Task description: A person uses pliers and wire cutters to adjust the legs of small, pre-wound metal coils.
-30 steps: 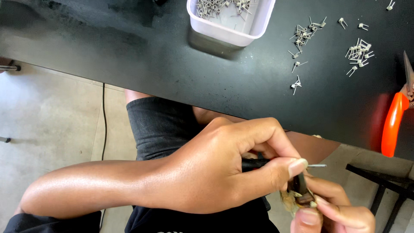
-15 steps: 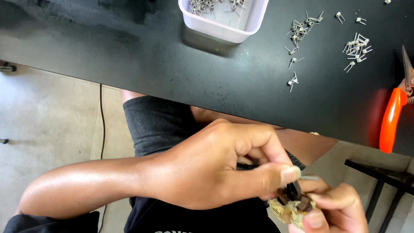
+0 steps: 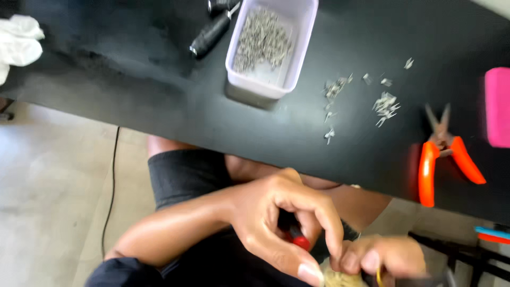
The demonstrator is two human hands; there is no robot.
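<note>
Head view: left hand point(image 3: 287, 228) clenched around a slim tool with a red-and-black handle point(image 3: 298, 240), only a short stretch showing between the curled fingers, so its long axis and heading cannot be told; right hand point(image 3: 385, 258), touching the left fingertips, pinches a small blurred tan-and-yellow part point(image 3: 340, 277) cut off at the frame's lower edge. Up from the grip, on the black tabletop point(image 3: 133, 79): white rectangular plastic tub of small grey metal pins point(image 3: 271, 45), loose pins point(image 3: 385, 102) up-right. Right of the grip: orange-handled snips point(image 3: 443, 151), blades pointing away; pink block point(image 3: 498, 106), cut off.
</note>
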